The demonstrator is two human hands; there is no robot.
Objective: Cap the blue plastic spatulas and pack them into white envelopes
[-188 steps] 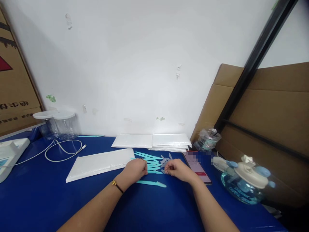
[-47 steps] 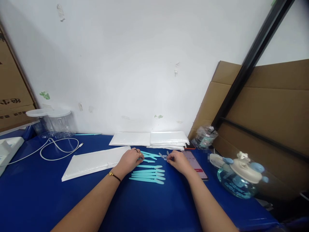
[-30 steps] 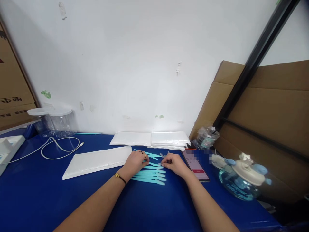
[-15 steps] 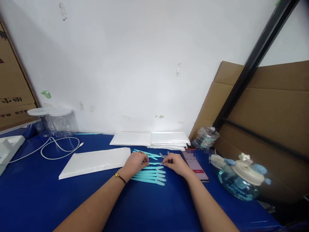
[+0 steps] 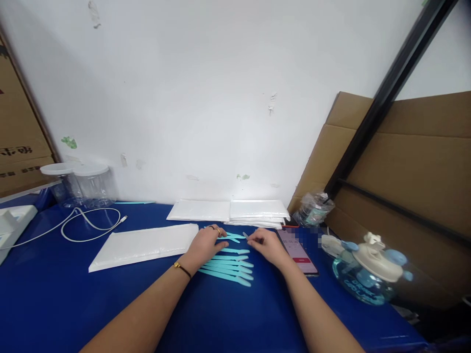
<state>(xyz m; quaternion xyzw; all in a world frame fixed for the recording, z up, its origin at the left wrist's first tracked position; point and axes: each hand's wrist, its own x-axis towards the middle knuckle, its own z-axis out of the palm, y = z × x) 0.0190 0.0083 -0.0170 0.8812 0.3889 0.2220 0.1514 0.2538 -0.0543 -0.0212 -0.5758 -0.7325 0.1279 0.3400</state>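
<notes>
Several teal eyebrow razors (image 5: pixel 226 265) lie side by side on the blue table, their blade ends pointing right. Behind this row, a few more razors (image 5: pixel 233 237) lie loosely crossed. My left hand (image 5: pixel 206 243) is over the handle ends, thumb and index finger apart near the loose razors. My right hand (image 5: pixel 267 245) has its thumb and fingertips closed at the pale tip of one loose razor (image 5: pixel 246 236). The left hand hides part of the handles.
A white padded mailer (image 5: pixel 143 246) lies left, with more mailers (image 5: pixel 198 210) stacked against the wall. A phone (image 5: pixel 300 255) and a water bottle (image 5: pixel 364 274) are on the right. Clear jars (image 5: pixel 93 186) and a white cable (image 5: pixel 91 240) are at left.
My left hand has shifted slightly away from me, and its thumb and index finger have parted. A razor that was between my hands now lies at the back of the row.
</notes>
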